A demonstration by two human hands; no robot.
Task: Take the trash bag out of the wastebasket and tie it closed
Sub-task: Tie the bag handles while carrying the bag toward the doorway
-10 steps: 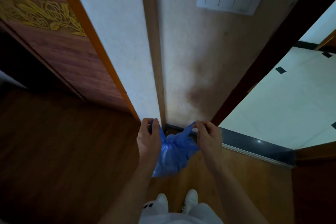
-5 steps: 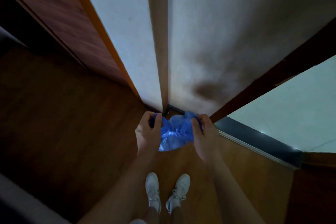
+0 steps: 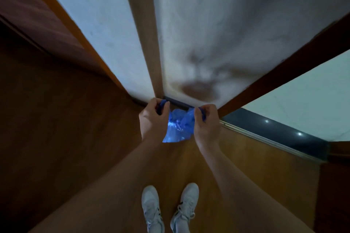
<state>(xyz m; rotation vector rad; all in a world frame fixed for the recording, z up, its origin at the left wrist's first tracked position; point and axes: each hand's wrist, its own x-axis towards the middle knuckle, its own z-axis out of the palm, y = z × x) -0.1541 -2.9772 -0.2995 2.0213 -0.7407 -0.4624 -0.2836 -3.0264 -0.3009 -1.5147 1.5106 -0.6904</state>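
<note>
Blue trash bag [image 3: 178, 127], gripped at its top by left hand [image 3: 154, 119] and right hand [image 3: 206, 122], fingers closed. Behind: stained wall [image 3: 208, 43], wooden door frame [image 3: 284, 66]. Below: wood floor [image 3: 75, 138], white shoes [image 3: 151, 206].

No text, label, brand or number can be read anywhere. The blue bag [image 3: 179, 126] carries small dark marks, perhaps print, too blurred to make out. The white shoes [image 3: 152, 206] show no legible logo.

Thin glossy plastic bag [image 3: 178, 126]; wood floor [image 3: 75, 138]
</note>
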